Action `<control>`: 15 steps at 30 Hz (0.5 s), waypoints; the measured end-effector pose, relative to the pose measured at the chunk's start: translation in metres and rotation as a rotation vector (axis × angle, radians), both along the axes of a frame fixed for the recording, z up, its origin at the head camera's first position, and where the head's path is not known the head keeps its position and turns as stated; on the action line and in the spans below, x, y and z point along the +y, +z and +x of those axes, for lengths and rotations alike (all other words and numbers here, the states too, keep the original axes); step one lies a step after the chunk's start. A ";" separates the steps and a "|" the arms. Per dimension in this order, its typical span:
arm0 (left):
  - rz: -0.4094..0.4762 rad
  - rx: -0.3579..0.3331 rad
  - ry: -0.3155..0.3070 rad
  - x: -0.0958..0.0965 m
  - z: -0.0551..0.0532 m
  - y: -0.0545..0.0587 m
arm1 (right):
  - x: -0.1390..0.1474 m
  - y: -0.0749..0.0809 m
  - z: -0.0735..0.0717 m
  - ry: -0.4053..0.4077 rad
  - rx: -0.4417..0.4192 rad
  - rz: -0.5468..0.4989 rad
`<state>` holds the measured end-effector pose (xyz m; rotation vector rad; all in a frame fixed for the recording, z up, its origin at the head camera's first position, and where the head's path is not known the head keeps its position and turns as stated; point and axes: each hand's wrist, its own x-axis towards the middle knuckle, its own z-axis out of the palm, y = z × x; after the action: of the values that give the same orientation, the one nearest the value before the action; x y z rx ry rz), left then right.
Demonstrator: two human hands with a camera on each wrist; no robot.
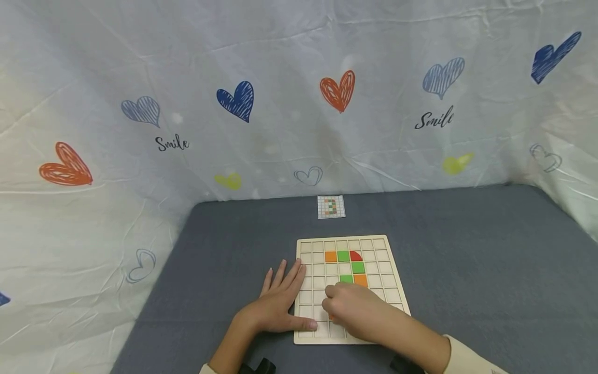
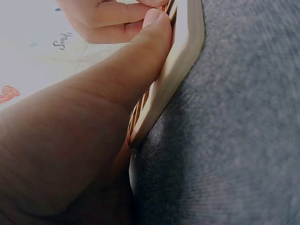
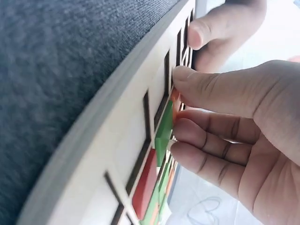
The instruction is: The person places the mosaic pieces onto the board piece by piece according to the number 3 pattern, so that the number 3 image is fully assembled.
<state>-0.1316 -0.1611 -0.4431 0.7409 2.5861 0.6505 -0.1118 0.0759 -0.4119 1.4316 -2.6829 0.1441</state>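
A wooden grid board [image 1: 306,336] lies on the table with colored tiles in several of its squares. My left hand [image 1: 280,306] rests on the board's left side, fingers straight and spread, the thumb on its near left part. Over the lower middle of the board, my right hand [image 1: 357,309] pinches an orange tile [image 3: 176,99] at the grid, mostly hidden by the fingers. Beside that tile in the right wrist view are a green tile [image 3: 163,133] and a red tile [image 3: 145,185]. Farther up the board sit a red quarter-round tile [image 1: 356,256] and an orange square tile [image 1: 330,256].
A small printed pattern card [image 1: 331,206] lies beyond the board near the table's back edge. Dark grey cloth covers the table [image 1: 476,259]. A white curtain [image 1: 280,52] with hearts hangs behind and at the sides. Dark objects [image 1: 265,366] show at the bottom edge.
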 end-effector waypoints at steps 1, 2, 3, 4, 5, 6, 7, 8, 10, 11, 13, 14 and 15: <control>0.005 -0.001 0.000 0.000 0.000 0.000 | -0.001 0.000 0.000 0.000 0.004 0.013; 0.006 -0.001 -0.001 0.000 0.000 0.000 | -0.002 0.001 0.001 0.004 0.008 0.024; 0.007 -0.003 0.000 0.000 0.000 0.000 | -0.003 0.001 0.002 0.007 0.010 0.031; 0.007 -0.003 -0.002 0.000 -0.001 0.000 | -0.004 0.001 0.003 0.014 0.020 0.034; 0.005 -0.003 -0.004 0.001 -0.001 0.000 | -0.005 0.001 0.004 0.022 0.033 0.038; 0.004 -0.003 -0.006 0.001 -0.001 -0.001 | -0.005 0.001 0.005 0.032 0.041 0.034; 0.001 -0.006 -0.005 0.001 -0.001 -0.001 | -0.005 0.000 0.006 0.044 0.050 0.024; -0.003 -0.007 -0.005 0.001 -0.002 -0.001 | -0.004 0.000 0.008 0.057 0.060 0.009; -0.004 -0.009 -0.005 0.001 -0.002 -0.002 | -0.002 -0.001 0.011 0.081 0.074 -0.035; -0.004 -0.010 -0.005 0.001 -0.002 -0.002 | 0.000 -0.002 0.012 0.093 0.076 -0.061; -0.006 -0.013 -0.005 0.001 -0.001 -0.002 | 0.007 -0.003 0.013 0.120 0.068 -0.124; -0.007 -0.014 -0.003 0.001 -0.001 -0.002 | 0.010 -0.004 0.013 0.135 0.055 -0.161; -0.007 -0.015 -0.003 0.002 -0.001 -0.002 | 0.015 -0.004 0.013 0.150 0.032 -0.202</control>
<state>-0.1331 -0.1596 -0.4451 0.7342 2.5719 0.6435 -0.0989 0.0907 -0.4164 1.5544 -2.4523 0.3881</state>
